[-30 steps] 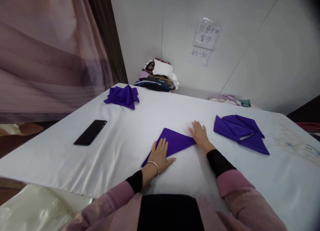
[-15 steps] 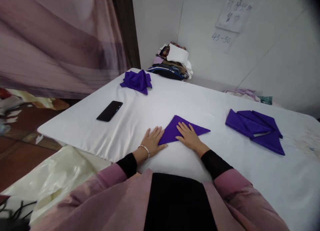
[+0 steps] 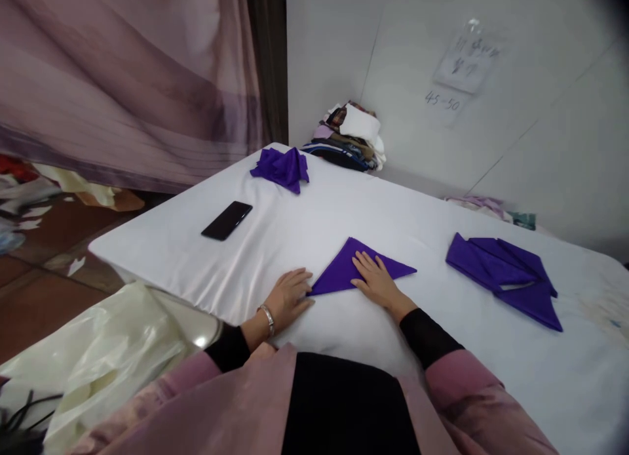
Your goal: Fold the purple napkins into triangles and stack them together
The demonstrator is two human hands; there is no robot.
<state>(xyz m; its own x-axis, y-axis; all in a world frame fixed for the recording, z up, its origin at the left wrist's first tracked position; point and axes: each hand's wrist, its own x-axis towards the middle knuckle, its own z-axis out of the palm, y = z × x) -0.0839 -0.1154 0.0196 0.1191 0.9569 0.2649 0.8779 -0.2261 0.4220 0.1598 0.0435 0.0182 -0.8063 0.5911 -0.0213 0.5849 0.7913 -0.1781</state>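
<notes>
A purple cloth napkin, folded into a flat triangle, lies on the white-covered table in front of me. My right hand rests flat on its middle, fingers spread, with the lower edge under the palm. At the left corner is my left hand, wearing a bracelet. Its fingers are stretched out and the thumb is apart from them, with the napkin's tip at the gap between. Another purple napkin, loosely folded, lies to the right. A pleated purple napkin sits at the far left corner.
On the white tablecloth a black phone lies to the left. A stack of folded clothes is by the wall beyond the far edge. A pale plastic sheet hangs at the table's near left side, and a curtain beyond it.
My left hand has slid left off the napkin's surface to its left corner, uncovering that side. The right hand stays on the napkin. The whole view has shifted slightly.
</notes>
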